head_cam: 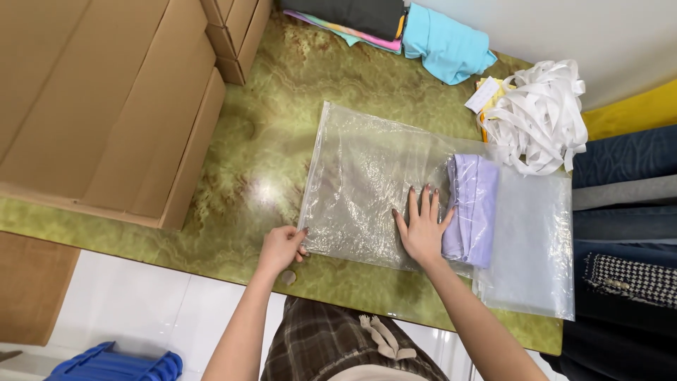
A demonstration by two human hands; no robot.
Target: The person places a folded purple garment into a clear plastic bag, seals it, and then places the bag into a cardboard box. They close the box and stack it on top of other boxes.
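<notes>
Two bare hands worked at a green marbled surface. Left hand: grip pinched together on the near left corner of a clear plastic bag lying flat mid-surface. Right hand: grip spread apart, palm pressed flat on the bag, fingertips just beside a folded lilac cloth inside it. Second clear bag lay beneath, to the right. Also present: white ribbon heap, cardboard boxes, turquoise garment.

Cardboard boxes, white ribbon bundle, folded turquoise cloth on green marbled table.
</notes>
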